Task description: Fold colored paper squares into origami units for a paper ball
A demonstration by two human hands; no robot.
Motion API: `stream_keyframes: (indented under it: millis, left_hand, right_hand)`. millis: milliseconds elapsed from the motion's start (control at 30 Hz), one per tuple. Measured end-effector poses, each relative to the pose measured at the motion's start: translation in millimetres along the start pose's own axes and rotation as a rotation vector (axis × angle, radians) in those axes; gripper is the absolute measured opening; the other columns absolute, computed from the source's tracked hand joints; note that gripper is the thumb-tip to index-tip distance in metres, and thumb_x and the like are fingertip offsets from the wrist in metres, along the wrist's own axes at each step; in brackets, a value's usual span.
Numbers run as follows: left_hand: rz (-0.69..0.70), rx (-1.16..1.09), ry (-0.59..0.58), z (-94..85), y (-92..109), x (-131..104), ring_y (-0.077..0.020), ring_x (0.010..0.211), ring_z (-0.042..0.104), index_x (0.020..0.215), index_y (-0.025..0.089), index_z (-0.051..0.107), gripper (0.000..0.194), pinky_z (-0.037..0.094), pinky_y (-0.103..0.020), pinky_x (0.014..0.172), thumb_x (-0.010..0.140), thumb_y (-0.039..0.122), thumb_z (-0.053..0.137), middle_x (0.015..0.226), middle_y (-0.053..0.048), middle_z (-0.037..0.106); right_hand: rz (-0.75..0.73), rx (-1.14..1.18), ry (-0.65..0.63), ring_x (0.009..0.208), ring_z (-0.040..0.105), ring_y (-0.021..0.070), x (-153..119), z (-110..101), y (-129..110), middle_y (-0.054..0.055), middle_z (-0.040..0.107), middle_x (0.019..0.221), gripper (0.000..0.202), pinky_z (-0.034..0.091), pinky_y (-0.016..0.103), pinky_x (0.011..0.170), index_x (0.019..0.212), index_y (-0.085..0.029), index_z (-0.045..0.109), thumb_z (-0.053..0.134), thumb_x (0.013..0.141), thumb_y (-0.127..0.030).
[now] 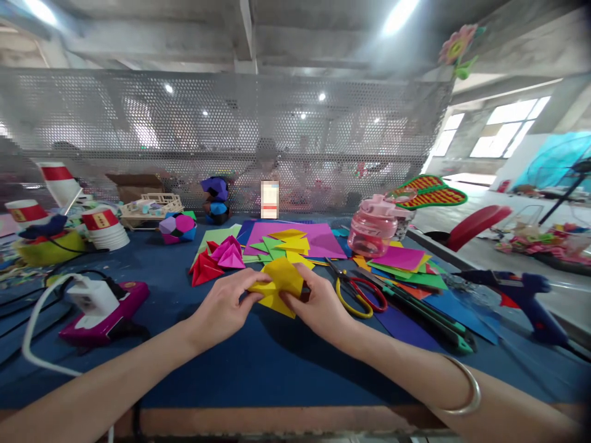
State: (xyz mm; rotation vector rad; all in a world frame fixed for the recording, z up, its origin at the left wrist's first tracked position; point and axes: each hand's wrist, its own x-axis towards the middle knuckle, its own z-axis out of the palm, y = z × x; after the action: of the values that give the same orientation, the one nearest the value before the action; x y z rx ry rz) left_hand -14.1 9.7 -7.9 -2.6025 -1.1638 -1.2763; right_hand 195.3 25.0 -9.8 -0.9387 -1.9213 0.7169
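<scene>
Between my two hands is a partly folded sheet of yellow paper (282,277), held just above the blue tabletop. My left hand (231,301) pinches its left corner between thumb and fingers. On the other side my right hand (321,301) grips the right edge, thumb in front and fingers behind. Just past the paper lie folded yellow pieces (294,243) and green pieces (272,248) on a purple sheet (323,239). Red folded paper (206,268) and magenta folded paper (228,253) stand beyond my left hand. Scissors (357,295) with red and yellow handles rest right of my right hand.
A pink bottle (372,226), stacked coloured paper (406,264), a green cutter (434,320) and a blue glue gun (521,295) are on the right. At left are a purple power strip (108,314) with a white cable, paper cups (105,227) and a paper ball (178,227).
</scene>
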Motion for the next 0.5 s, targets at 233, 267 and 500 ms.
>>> stream_keyframes:
  millis: [233, 267, 500]
  left_hand:
    - [0.007, -0.044, 0.010, 0.5, 5.7, -1.3, -0.0169, 0.092, 0.070, 0.111, 0.022, 0.065, 0.025, 0.055, -0.025, 0.083, 0.089, 0.011, 0.062, 0.100, -0.004, 0.072]
    - [-0.001, -0.049, 0.015, 0.6, 5.7, -0.9, -0.0173, 0.094, 0.070, 0.112, 0.022, 0.064, 0.025, 0.054, -0.026, 0.085, 0.089, 0.012, 0.061, 0.103, -0.004, 0.072]
    - [-0.060, -0.077, 0.018, -1.4, 5.4, 2.7, -0.0182, 0.100, 0.068, 0.113, 0.024, 0.063, 0.027, 0.053, -0.028, 0.089, 0.089, 0.013, 0.061, 0.108, -0.004, 0.071]
  right_hand:
    - [-0.021, 0.022, 0.090, 0.095, 0.065, 0.0213, -4.5, 2.2, -3.2, 0.008, 0.064, 0.116, 0.062, 0.052, 0.033, 0.082, 0.138, -0.023, 0.038, 0.063, 0.081, -0.018]
    - [-0.031, 0.036, 0.100, 0.098, 0.065, 0.0216, -5.0, 2.1, -3.6, 0.008, 0.062, 0.120, 0.068, 0.052, 0.034, 0.085, 0.142, -0.025, 0.033, 0.063, 0.081, -0.017]
    - [0.124, 0.414, 0.040, 0.092, 0.066, 0.0198, -0.4, 3.9, -3.5, 0.003, 0.065, 0.106, 0.062, 0.054, 0.032, 0.081, 0.131, -0.026, 0.040, 0.071, 0.077, -0.025]
